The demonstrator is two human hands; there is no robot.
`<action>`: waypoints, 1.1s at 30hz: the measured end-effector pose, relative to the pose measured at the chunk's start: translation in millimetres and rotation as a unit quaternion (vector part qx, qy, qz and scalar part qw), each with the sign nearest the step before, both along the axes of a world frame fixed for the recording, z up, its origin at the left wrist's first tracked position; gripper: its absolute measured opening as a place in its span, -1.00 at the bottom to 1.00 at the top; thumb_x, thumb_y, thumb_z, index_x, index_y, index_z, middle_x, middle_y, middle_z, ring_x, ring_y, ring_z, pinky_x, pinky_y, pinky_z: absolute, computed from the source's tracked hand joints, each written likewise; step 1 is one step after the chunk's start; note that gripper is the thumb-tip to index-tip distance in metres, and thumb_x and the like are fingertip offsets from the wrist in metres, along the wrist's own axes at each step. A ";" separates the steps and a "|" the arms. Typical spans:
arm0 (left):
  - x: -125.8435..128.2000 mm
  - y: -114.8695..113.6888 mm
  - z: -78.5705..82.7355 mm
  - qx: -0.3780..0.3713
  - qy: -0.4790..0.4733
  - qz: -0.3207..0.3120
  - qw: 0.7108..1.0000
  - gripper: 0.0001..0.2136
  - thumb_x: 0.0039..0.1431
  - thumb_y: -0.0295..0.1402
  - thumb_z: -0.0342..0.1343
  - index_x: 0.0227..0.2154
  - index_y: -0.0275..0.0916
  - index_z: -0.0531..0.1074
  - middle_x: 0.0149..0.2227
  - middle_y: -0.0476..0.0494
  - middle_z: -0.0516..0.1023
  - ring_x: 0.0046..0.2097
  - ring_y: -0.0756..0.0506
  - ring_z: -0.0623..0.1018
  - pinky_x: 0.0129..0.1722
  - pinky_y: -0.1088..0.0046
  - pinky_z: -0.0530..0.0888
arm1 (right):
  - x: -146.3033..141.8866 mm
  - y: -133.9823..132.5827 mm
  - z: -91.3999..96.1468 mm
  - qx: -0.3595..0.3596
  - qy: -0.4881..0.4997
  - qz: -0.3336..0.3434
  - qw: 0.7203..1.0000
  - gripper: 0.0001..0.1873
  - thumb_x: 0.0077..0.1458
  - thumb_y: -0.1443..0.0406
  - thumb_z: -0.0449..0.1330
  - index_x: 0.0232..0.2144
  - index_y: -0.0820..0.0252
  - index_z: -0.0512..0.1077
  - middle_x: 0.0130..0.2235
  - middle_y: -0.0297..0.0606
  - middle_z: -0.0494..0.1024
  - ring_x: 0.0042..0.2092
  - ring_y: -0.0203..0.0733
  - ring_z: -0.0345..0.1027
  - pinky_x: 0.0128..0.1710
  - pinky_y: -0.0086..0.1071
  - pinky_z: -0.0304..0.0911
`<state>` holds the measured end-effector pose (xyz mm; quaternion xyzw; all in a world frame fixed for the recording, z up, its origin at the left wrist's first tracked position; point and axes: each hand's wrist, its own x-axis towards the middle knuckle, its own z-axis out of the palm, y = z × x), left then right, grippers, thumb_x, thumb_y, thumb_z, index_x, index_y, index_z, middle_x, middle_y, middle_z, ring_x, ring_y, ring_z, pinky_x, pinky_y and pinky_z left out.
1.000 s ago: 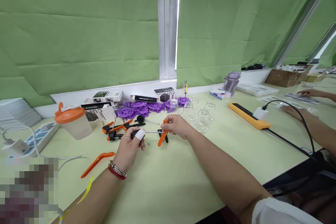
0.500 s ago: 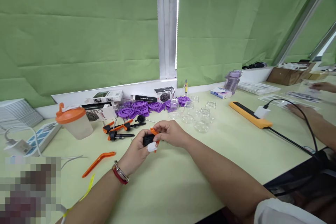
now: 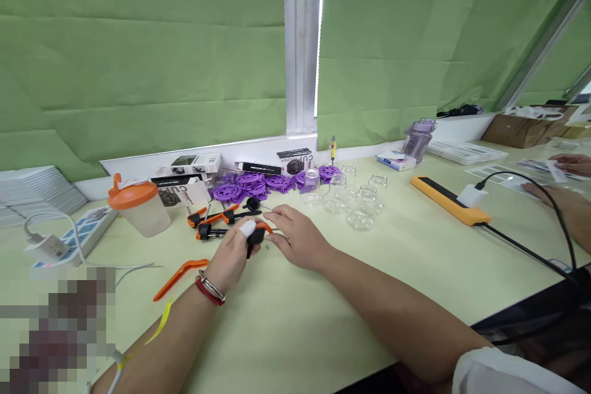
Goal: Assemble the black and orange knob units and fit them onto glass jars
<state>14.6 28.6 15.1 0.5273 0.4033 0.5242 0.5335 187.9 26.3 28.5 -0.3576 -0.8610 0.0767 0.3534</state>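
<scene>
My left hand [image 3: 231, 258], with a white wrap on its thumb, is closed around a black-and-orange clamp-like part [image 3: 257, 235]. My right hand [image 3: 298, 237] is beside the part's orange end, thumb and fingers apart; whether they touch it I cannot tell. Small metal bits [image 3: 266, 248] lie on the table just below. Behind my left hand lie several similar black-and-orange assemblies [image 3: 204, 232] with black rods. A round black piece on a metal rod [image 3: 252, 204] is behind them. A loose bent orange lever [image 3: 180, 278] lies left of my left wrist.
Purple wheel-shaped parts [image 3: 252, 183] are heaped by the wall near cup holder boxes [image 3: 187, 192]. Several clear glass jars [image 3: 360, 219] stand to their right. An orange-lidded cup [image 3: 146, 212], a power strip [image 3: 450, 200] and cables surround the work. Another person's hands [image 3: 547, 194] handle papers at right.
My left hand has turned the part, bringing its thumb on top. My right fingers have spread away from the orange piece they were pinching. The view has shifted slightly left.
</scene>
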 end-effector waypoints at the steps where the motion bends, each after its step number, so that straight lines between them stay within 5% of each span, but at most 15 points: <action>1: -3.9 4.4 2.2 0.004 -0.017 0.031 0.999 -0.77 0.13 -0.21 0.01 -0.32 -0.26 0.44 -0.52 -0.04 0.36 -0.54 0.00 0.30 -0.57 0.48 0.24 | -2.5 -1.1 -2.8 0.022 0.004 -0.019 1.000 -0.69 0.22 0.28 0.03 -0.02 0.24 0.37 -0.07 -0.08 0.40 -0.06 -0.12 0.28 -0.09 -0.28 0.22; 5: -23.0 22.1 5.5 0.035 -0.122 0.118 0.985 -0.78 0.07 -0.30 0.00 -0.30 -0.30 0.46 -0.53 -0.04 0.35 -0.53 0.01 0.32 -0.57 0.50 0.26 | -18.6 2.2 -25.1 0.034 -0.083 -0.018 0.996 -0.75 0.24 0.33 -0.02 -0.18 0.23 0.44 -0.17 -0.14 0.49 -0.16 -0.15 0.29 -0.20 -0.31 0.19; 11: -31.8 29.0 -1.6 0.044 -0.158 0.119 0.979 -0.72 0.05 -0.29 0.05 -0.19 -0.27 0.46 -0.49 -0.03 0.37 -0.49 0.01 0.36 -0.54 0.51 0.30 | -43.9 13.8 -54.4 0.091 -0.236 0.065 0.965 -0.64 0.20 0.43 0.00 0.03 0.20 0.35 0.10 -0.16 0.40 -0.02 -0.10 0.21 -0.15 -0.24 0.09; 19: -25.1 25.9 -0.2 0.029 -0.182 0.104 0.977 -0.72 0.03 -0.31 0.08 -0.21 -0.30 0.48 -0.47 -0.05 0.38 -0.50 0.03 0.36 -0.56 0.52 0.30 | -46.6 8.4 -53.1 0.112 -0.297 0.094 0.944 -0.82 0.22 0.41 0.00 -0.28 0.26 0.42 -0.27 -0.18 0.50 -0.20 -0.18 0.29 -0.20 -0.28 0.05; 33: -28.4 28.9 -4.3 0.013 -0.202 0.083 0.976 -0.74 0.06 -0.28 0.08 -0.23 -0.30 0.47 -0.47 -0.08 0.40 -0.49 0.01 0.37 -0.55 0.51 0.31 | -43.8 -16.5 -39.9 0.301 -0.337 0.210 0.867 -0.72 0.10 0.53 -0.01 -0.42 0.24 0.47 -0.43 -0.17 0.50 -0.44 -0.20 0.24 -0.27 -0.26 0.09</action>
